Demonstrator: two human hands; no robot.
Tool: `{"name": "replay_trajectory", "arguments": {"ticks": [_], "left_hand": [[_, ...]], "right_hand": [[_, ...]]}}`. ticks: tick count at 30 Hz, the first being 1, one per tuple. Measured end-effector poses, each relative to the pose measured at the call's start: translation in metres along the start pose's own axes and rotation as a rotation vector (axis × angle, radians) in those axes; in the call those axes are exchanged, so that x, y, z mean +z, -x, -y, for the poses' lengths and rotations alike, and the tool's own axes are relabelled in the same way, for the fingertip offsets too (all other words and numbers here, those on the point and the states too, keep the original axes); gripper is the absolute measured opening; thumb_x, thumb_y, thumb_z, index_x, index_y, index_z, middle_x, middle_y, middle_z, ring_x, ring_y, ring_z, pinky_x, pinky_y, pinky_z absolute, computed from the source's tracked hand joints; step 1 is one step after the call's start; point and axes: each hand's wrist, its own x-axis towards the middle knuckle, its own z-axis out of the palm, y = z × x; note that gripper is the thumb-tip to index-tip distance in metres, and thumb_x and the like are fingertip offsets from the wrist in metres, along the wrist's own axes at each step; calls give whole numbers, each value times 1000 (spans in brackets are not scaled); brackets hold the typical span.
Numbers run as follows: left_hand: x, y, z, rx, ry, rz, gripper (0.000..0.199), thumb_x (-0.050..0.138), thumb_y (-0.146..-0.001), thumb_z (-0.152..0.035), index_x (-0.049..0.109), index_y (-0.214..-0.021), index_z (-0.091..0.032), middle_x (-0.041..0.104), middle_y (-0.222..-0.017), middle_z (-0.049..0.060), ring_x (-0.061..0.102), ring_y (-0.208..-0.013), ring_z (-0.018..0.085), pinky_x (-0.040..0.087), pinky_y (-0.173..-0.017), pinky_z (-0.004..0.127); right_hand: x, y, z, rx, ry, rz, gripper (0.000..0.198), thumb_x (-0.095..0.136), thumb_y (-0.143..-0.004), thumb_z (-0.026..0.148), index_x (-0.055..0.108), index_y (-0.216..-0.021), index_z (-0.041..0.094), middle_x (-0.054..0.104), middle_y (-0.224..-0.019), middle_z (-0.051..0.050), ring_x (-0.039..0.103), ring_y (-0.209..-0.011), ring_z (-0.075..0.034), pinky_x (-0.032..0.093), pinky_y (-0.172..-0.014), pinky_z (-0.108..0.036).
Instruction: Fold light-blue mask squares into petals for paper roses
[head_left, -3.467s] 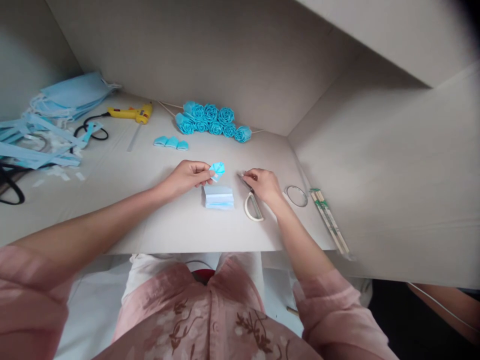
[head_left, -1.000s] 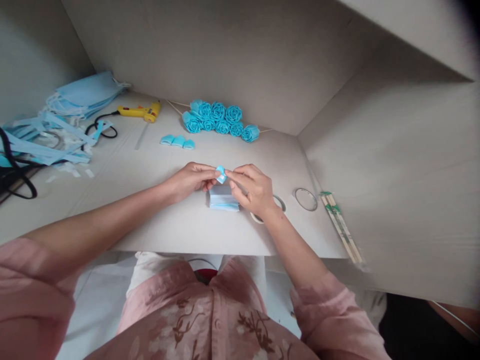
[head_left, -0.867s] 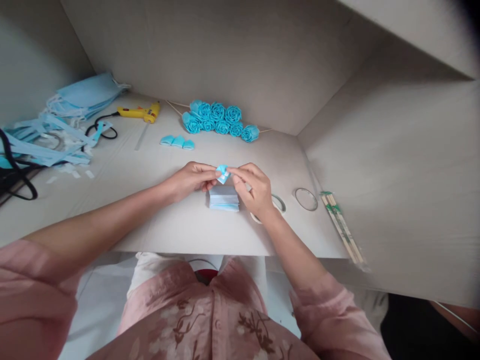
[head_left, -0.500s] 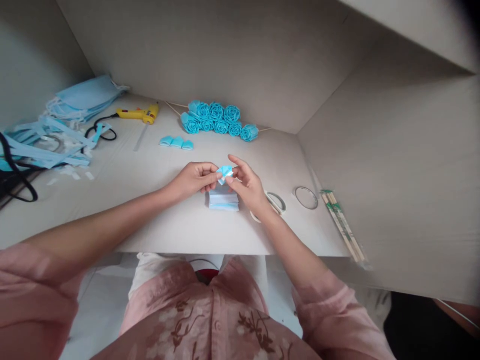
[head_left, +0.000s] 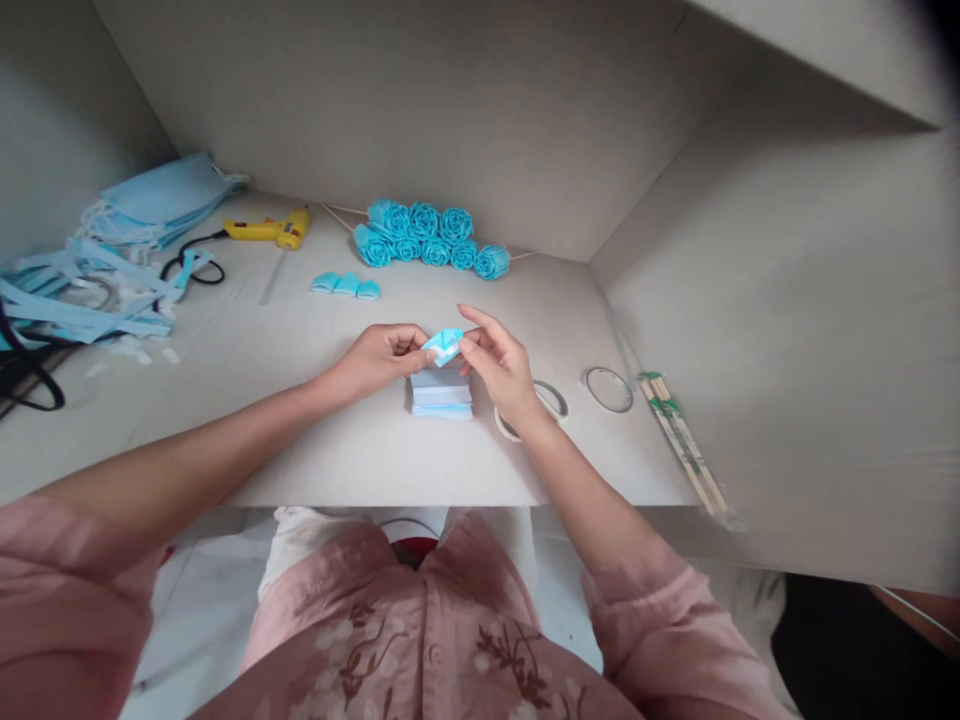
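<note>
Between both hands, a small folded piece of blue and white mask fabric (head_left: 444, 346) is held above the table. My left hand (head_left: 381, 358) pinches its left end between thumb and fingers. My right hand (head_left: 499, 365) grips the right end with thumb and fingertips, the index finger raised. Just beneath lies a stack of pale blue fabric pieces (head_left: 441, 395). Three folded blue pieces (head_left: 345, 286) sit in a row farther back on the left. Beside my right wrist are rolls of tape (head_left: 553, 400), partly covered by the wrist.
Blue fabric roses on sticks (head_left: 424, 236) lie at the back. A yellow glue gun (head_left: 266, 230), blue masks (head_left: 165, 200) and cut strips (head_left: 90, 295) with a black cord are on the left. To the right are a thin ring (head_left: 608, 389) and packed wooden sticks (head_left: 682, 440).
The folded fabric piece has turned and looks longer and flatter between my fingers. My right hand's fingers have shifted slightly. The whole view has moved a little.
</note>
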Motion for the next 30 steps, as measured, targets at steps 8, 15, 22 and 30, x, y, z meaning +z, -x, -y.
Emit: {"name": "replay_trajectory", "arguments": {"ticks": [8, 15, 22, 30], "left_hand": [[-2, 0, 2, -27, 34, 12, 29, 66, -76, -43, 59, -72, -15, 50, -57, -4, 42, -52, 8, 33, -49, 20], [-1, 3, 4, 6, -48, 131, 29, 65, -77, -41, 61, -70, -14, 57, -63, -2, 48, -58, 9, 37, -55, 21], [-1, 1, 7, 7, -73, 108, 31, 66, -76, -44, 61, -70, -13, 58, -63, -1, 49, -58, 10, 37, -55, 21], [-6, -2, 5, 31, -26, -10, 36, 67, -75, -50, 63, -73, -14, 48, -56, -5, 39, -52, 7, 31, -51, 20]], "right_hand": [[-1, -1, 3, -9, -103, -82, 44, 64, -85, 45, 60, -123, 24, 61, -79, 0, 55, -68, -13, 51, -59, -25], [3, 2, 6, 46, -155, 69, 57, 69, -81, 46, 54, -131, 26, 63, -91, -1, 58, -74, -12, 51, -62, -23], [2, 2, 4, 27, -177, -15, 48, 62, -86, 49, 58, -127, 25, 61, -82, 0, 55, -67, -11, 49, -58, -24], [0, -2, -2, 12, -141, -15, 48, 67, -81, 42, 58, -125, 24, 58, -76, 2, 53, -63, -11, 47, -55, -24]]}}
